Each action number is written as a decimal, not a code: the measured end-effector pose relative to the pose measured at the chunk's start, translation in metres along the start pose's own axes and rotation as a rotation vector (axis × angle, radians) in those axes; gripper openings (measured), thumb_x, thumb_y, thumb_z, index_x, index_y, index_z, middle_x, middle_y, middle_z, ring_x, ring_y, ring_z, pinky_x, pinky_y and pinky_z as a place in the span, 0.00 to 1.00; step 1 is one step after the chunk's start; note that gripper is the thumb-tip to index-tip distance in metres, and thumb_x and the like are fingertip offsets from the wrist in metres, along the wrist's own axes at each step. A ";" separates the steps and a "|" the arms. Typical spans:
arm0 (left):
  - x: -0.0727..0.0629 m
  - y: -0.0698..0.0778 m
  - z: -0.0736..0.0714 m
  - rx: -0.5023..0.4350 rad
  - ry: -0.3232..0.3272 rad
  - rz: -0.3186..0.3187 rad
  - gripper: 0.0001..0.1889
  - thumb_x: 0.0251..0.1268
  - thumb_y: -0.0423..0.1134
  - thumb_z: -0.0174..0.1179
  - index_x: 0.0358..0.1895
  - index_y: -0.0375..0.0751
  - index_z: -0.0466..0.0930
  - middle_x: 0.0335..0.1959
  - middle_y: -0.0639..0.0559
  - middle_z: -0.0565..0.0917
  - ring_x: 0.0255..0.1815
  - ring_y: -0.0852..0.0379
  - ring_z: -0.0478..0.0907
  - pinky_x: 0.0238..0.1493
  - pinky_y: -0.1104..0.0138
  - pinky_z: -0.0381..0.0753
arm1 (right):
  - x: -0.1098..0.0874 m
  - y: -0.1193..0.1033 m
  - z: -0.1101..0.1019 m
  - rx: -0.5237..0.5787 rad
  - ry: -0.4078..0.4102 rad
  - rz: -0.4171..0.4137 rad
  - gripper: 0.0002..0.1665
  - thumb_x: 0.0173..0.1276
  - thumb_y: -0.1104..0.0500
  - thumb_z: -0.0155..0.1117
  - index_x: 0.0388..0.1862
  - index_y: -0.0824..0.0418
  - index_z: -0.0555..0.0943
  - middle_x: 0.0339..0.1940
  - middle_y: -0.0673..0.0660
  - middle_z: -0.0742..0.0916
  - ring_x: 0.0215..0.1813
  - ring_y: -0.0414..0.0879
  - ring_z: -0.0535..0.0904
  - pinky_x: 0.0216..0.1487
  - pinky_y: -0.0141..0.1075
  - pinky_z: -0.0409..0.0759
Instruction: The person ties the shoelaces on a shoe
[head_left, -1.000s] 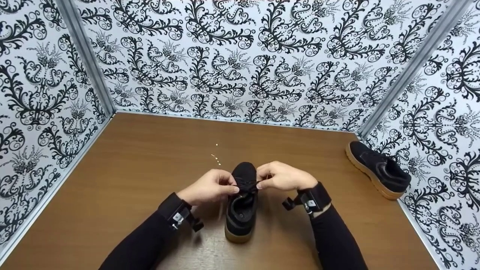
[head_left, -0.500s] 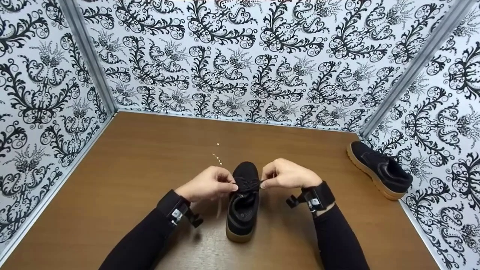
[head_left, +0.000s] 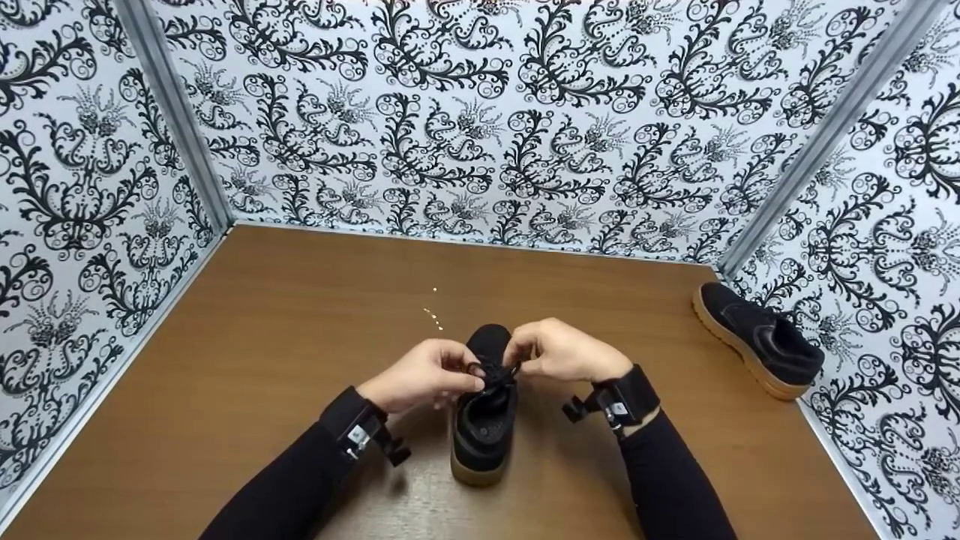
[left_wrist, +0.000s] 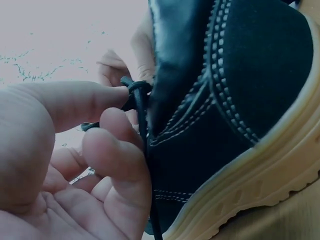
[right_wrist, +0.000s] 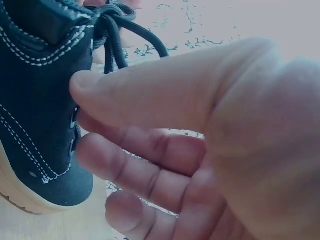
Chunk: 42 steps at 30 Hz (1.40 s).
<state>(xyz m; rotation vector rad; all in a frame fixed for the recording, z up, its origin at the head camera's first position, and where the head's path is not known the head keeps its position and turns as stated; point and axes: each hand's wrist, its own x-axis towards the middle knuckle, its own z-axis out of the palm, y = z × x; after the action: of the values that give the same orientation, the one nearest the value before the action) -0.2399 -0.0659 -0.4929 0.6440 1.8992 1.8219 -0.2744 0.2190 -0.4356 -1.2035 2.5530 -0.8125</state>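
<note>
A black lace-up shoe point(head_left: 484, 446) with a tan sole stands on the table, toe pointing away. My left hand point(head_left: 431, 375) is at the left of its lacing and pinches the black shoelace point(left_wrist: 141, 112). In the left wrist view the thumb touches the knot point(left_wrist: 139, 89), and a lace end hangs down past the fingers. From the other side, my right hand point(head_left: 566, 352) pinches the lace, with index finger over the shoe's upper. The right wrist view shows lace loops point(right_wrist: 117, 30) running behind the thumb point(right_wrist: 135, 95), which hides the grip itself.
A second black shoe point(head_left: 757, 337) with a tan sole rests by the right wall, at the table's edge. Small bright specks point(head_left: 433, 319) show on the brown table point(head_left: 315, 300) beyond the hands. Patterned panels point(head_left: 465, 127) enclose the back and both sides.
Half a second ago the hands were farther apart at the shoe's two sides. Both have since come inward over the lacing, and a small lace loop now shows at the left fingertips.
</note>
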 end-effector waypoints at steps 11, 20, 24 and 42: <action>0.000 -0.002 0.002 0.031 0.023 0.012 0.08 0.74 0.37 0.73 0.40 0.36 0.87 0.22 0.54 0.76 0.19 0.61 0.69 0.19 0.70 0.69 | -0.003 0.005 -0.004 -0.113 -0.012 0.048 0.06 0.67 0.61 0.83 0.34 0.52 0.92 0.32 0.38 0.89 0.34 0.35 0.82 0.41 0.36 0.84; 0.000 -0.003 0.002 0.013 0.031 0.017 0.09 0.72 0.35 0.72 0.43 0.32 0.85 0.24 0.56 0.77 0.20 0.62 0.69 0.19 0.72 0.67 | -0.005 0.007 -0.006 -0.090 -0.063 0.121 0.06 0.65 0.61 0.84 0.37 0.52 0.93 0.33 0.41 0.90 0.35 0.38 0.84 0.41 0.38 0.85; 0.000 -0.002 0.002 0.014 0.021 0.021 0.11 0.72 0.38 0.74 0.44 0.32 0.86 0.25 0.56 0.77 0.21 0.62 0.70 0.20 0.72 0.68 | -0.008 0.002 -0.008 -0.002 -0.068 0.127 0.13 0.62 0.54 0.88 0.44 0.50 0.92 0.41 0.46 0.91 0.40 0.42 0.86 0.44 0.40 0.86; 0.002 -0.004 0.005 -0.230 -0.077 0.016 0.09 0.82 0.37 0.68 0.51 0.32 0.83 0.34 0.44 0.90 0.19 0.60 0.82 0.17 0.71 0.77 | -0.007 -0.002 -0.007 0.261 -0.164 -0.105 0.06 0.80 0.53 0.74 0.44 0.53 0.91 0.37 0.46 0.88 0.38 0.41 0.81 0.41 0.34 0.80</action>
<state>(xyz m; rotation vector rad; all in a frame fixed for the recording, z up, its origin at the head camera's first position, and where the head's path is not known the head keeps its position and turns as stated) -0.2386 -0.0613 -0.4969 0.6398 1.6094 1.9587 -0.2712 0.2255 -0.4289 -1.2699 2.1903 -0.9897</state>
